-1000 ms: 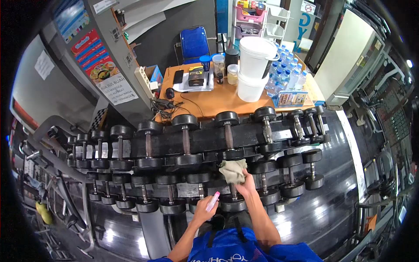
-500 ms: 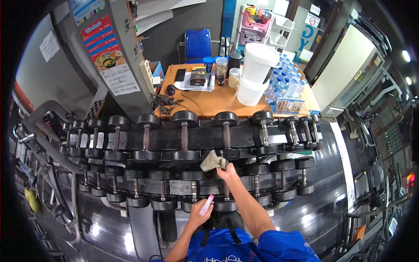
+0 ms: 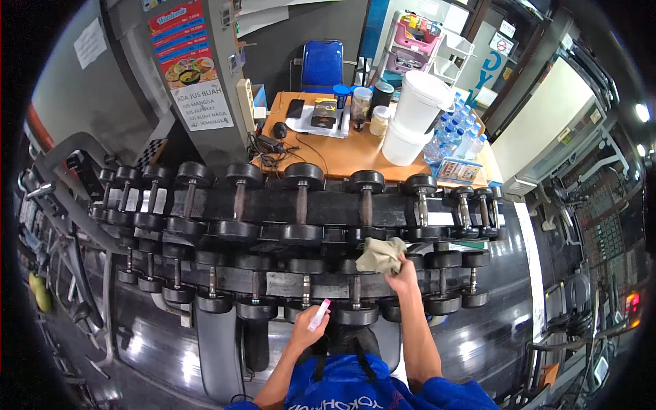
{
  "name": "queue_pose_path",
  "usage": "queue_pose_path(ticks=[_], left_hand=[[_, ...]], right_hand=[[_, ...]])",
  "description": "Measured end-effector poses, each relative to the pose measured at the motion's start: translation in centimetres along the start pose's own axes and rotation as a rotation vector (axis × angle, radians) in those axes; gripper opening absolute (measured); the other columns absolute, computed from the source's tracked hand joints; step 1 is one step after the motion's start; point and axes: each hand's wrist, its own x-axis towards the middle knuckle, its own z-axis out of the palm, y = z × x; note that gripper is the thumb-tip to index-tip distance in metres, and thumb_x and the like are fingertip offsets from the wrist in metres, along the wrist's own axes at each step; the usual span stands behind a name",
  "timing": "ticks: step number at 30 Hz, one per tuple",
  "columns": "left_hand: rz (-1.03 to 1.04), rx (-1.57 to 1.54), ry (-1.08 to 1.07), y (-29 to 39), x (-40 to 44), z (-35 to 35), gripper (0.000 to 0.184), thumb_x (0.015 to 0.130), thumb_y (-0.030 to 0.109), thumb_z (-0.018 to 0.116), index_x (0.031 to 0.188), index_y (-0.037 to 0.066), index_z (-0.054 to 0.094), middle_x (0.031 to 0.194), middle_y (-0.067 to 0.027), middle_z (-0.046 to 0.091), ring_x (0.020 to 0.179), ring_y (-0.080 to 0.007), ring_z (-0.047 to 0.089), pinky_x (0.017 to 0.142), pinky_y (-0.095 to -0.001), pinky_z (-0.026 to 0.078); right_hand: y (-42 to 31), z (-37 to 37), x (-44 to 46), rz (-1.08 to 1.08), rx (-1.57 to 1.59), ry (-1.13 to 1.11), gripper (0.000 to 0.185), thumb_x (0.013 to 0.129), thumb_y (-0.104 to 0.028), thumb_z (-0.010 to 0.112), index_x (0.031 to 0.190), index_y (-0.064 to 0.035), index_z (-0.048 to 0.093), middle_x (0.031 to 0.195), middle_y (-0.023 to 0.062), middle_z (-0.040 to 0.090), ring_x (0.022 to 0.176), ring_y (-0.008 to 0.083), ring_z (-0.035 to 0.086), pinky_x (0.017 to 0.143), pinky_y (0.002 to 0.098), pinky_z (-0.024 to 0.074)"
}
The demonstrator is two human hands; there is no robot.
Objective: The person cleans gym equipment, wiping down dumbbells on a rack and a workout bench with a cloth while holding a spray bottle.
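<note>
My left hand [image 3: 305,335] is closed around a small whitish bottle with a pink top [image 3: 318,317], held tilted in front of the lower row of dumbbells. My right hand [image 3: 404,276] grips a crumpled beige cloth [image 3: 380,256]. The cloth hangs over the gap between the two rows, in front of an upper-row dumbbell [image 3: 367,205] and above a lower-row dumbbell [image 3: 356,294]. Whether it touches either one I cannot tell. Part of the lower row is hidden behind the cloth and right hand.
A two-tier rack [image 3: 270,205] of black dumbbells spans the view. Behind it, a wooden desk [image 3: 342,154] carries stacked white buckets [image 3: 404,142], water bottles [image 3: 465,130], jars and cables. A padded bench [image 3: 217,355] stands below the rack at left; gym machines flank both sides.
My right hand and the cloth have moved to the right along the rack. The left hand with the bottle has shifted slightly left. The camera view has turned a little.
</note>
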Motion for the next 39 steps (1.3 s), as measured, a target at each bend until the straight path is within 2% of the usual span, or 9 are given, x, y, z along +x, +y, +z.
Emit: queue_pose_path(ticks=[4, 11, 27, 30, 33, 34, 35, 37, 39], left_hand=[[-0.15, 0.01, -0.035, 0.3, 0.7, 0.1, 0.014, 0.083, 0.01, 0.067, 0.095, 0.004, 0.07, 0.08, -0.0158, 0.07, 0.075, -0.0325, 0.07, 0.068, -0.0371, 0.054], [0.012, 0.074, -0.016, -5.0, 3.0, 4.0, 0.013, 0.083, 0.013, 0.067, 0.094, 0.006, 0.07, 0.082, -0.018, 0.07, 0.079, -0.038, 0.068, 0.068, -0.0438, 0.055], [-0.173, 0.243, -0.111, -7.9, 8.0, 10.9, 0.021, 0.087, 0.022, 0.063, 0.094, 0.004, 0.067, 0.088, -0.0213, 0.068, 0.086, -0.0435, 0.065, 0.076, -0.0501, 0.053], [-0.154, 0.171, -0.072, -7.4, 8.1, 11.2, 0.02, 0.086, 0.022, 0.064, 0.093, 0.003, 0.066, 0.087, -0.021, 0.068, 0.085, -0.0429, 0.065, 0.076, -0.0503, 0.053], [-0.133, 0.09, -0.097, -7.4, 8.1, 12.0, 0.018, 0.085, 0.019, 0.066, 0.094, 0.002, 0.066, 0.087, -0.0205, 0.068, 0.083, -0.0409, 0.066, 0.072, -0.0479, 0.054], [-0.138, 0.075, -0.109, -7.4, 7.8, 12.1, 0.018, 0.085, 0.018, 0.066, 0.094, 0.002, 0.066, 0.088, -0.0204, 0.068, 0.082, -0.0407, 0.066, 0.071, -0.0472, 0.054], [-0.141, 0.063, -0.12, -7.7, 7.6, 12.4, 0.017, 0.085, 0.017, 0.066, 0.094, 0.002, 0.066, 0.088, -0.0203, 0.068, 0.082, -0.0405, 0.066, 0.07, -0.0464, 0.054], [-0.139, 0.036, -0.087, -7.8, 6.9, 12.6, 0.013, 0.085, 0.013, 0.067, 0.093, 0.003, 0.067, 0.084, -0.0187, 0.068, 0.077, -0.0388, 0.067, 0.068, -0.0433, 0.054], [-0.126, 0.05, -0.097, -8.5, 5.9, 12.4, 0.013, 0.084, 0.012, 0.068, 0.093, 0.003, 0.067, 0.082, -0.0182, 0.068, 0.075, -0.0377, 0.067, 0.068, -0.0414, 0.054]], right_hand=[[-0.1, -0.8, -4.6, -0.091, -0.073, 0.152, 0.027, 0.1, -0.018, 0.044, 0.118, -0.0029, 0.058, 0.107, 0.0093, 0.067, 0.095, 0.023, 0.067, 0.078, 0.0352, 0.059], [2.0, -9.8, -9.2, -0.125, -0.14, 0.388, 0.029, 0.098, -0.019, 0.044, 0.12, -0.0055, 0.058, 0.115, 0.01, 0.066, 0.103, 0.0252, 0.065, 0.086, 0.0385, 0.0558], [2.0, -14.2, -12.1, -0.286, -0.25, 0.484, 0.036, 0.102, -0.022, 0.043, 0.134, -0.0065, 0.048, 0.124, 0.0123, 0.061, 0.113, 0.025, 0.06, 0.093, 0.0421, 0.0512], [2.8, -14.0, -8.2, -0.531, -0.536, 0.479, 0.043, 0.102, -0.022, 0.048, 0.14, -0.0025, 0.043, 0.125, 0.0155, 0.059, 0.114, 0.026, 0.059, 0.094, 0.0394, 0.0494], [3.2, -15.2, -3.2, -0.721, -1.198, 0.559, 0.046, 0.101, -0.021, 0.052, 0.14, 0.0017, 0.042, 0.125, 0.019, 0.059, 0.114, 0.0279, 0.059, 0.093, 0.0375, 0.0478], [3.9, -13.3, -2.1, -0.883, -1.41, 0.565, 0.041, 0.101, -0.02, 0.051, 0.134, 0.0045, 0.046, 0.123, 0.0249, 0.06, 0.113, 0.0313, 0.059, 0.091, 0.0381, 0.0465], [4.1, -13.4, -0.4, -0.764, -1.476, 0.589, 0.043, 0.097, -0.011, 0.054, 0.132, 0.0115, 0.045, 0.131, 0.03, 0.054, 0.123, 0.0392, 0.054, 0.1, 0.0405, 0.0427], [4.4, -11.7, 2.2, -0.443, -1.784, 0.435, 0.035, 0.095, -0.009, 0.055, 0.127, 0.0026, 0.054, 0.124, 0.0264, 0.06, 0.112, 0.0413, 0.06, 0.097, 0.04, 0.0461], [5.3, -12.2, 6.4, -1.079, -2.042, -0.213, 0.041, 0.086, -0.003, 0.059, 0.126, -0.0066, 0.06, 0.129, 0.0177, 0.06, 0.119, 0.0382, 0.057, 0.104, 0.0439, 0.0439]])
